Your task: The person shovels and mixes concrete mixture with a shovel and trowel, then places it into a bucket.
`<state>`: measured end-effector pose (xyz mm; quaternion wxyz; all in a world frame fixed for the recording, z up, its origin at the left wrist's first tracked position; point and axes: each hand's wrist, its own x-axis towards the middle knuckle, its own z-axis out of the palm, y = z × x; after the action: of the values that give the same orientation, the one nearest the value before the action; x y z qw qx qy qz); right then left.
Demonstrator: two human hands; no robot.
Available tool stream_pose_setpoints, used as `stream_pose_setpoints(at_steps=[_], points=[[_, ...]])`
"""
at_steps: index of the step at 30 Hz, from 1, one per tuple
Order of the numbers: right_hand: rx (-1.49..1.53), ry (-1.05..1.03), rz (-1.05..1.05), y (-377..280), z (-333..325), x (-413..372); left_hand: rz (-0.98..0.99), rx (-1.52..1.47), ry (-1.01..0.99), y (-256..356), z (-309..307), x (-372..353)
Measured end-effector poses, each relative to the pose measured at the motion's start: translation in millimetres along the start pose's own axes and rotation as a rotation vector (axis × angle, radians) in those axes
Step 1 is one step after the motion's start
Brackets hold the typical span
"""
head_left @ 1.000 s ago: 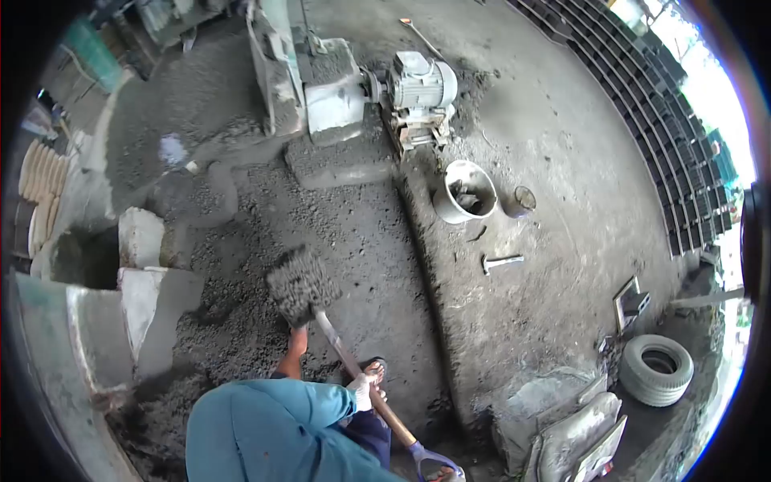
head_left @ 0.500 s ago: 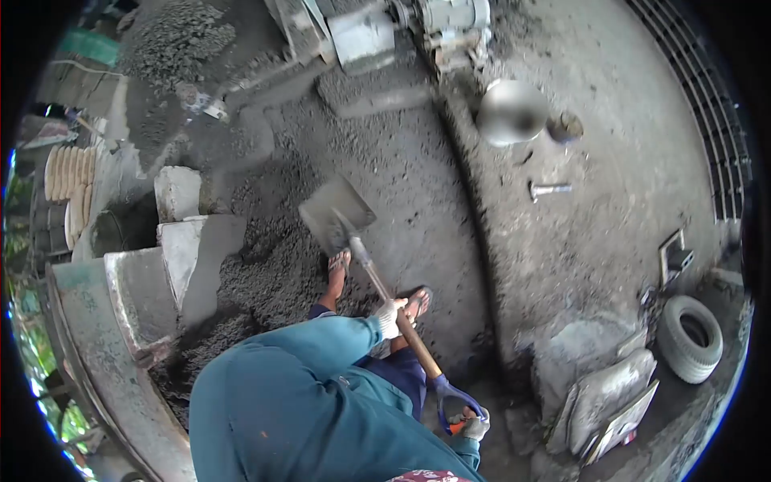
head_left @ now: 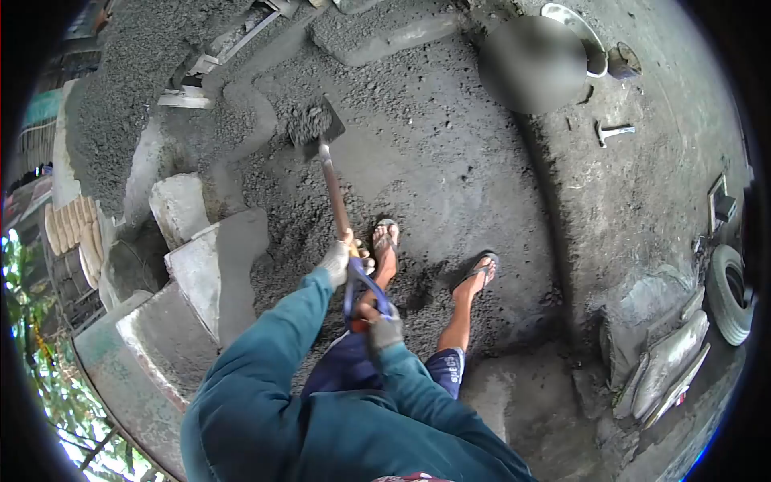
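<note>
A shovel [head_left: 333, 191] reaches away from my body, its blade holding a heap of grey, gravelly mix [head_left: 308, 126]. My left hand [head_left: 344, 259], in a pale work glove with bare fingertips, is closed around the lower wooden shaft just above the blue D-handle. Close to my body, my right hand [head_left: 381, 323], also gloved, grips that D-handle. Loose dark grey mix [head_left: 297, 229] lies on the ground left of the shaft and near my sandalled feet.
A large gravelly pile [head_left: 136, 56] rises at upper left. Broken slabs [head_left: 178, 210] stand at left. A raised concrete edge [head_left: 554, 217] runs along the right, with a hammer [head_left: 615, 132], a tire [head_left: 729, 293] and stacked bags [head_left: 666, 369] beyond it.
The shovel has swung so its blade points farther forward and now bears a heap of mix. My right hand has moved left with the handle, closer to my left hand. My feet have shifted.
</note>
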<state>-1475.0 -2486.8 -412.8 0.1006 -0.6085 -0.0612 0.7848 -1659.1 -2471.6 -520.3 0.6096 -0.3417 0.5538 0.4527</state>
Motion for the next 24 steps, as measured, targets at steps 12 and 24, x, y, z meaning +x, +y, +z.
stream_pose_setpoints(at_steps=[12, 24], points=[[-0.169, -0.241, -0.046, -10, 219, 100, 0.184, 0.344, 0.022, 223, -57, 35], [0.066, -0.132, -0.167, 6, -42, 255, 0.017, 0.416, -0.012, 79, -27, 128]])
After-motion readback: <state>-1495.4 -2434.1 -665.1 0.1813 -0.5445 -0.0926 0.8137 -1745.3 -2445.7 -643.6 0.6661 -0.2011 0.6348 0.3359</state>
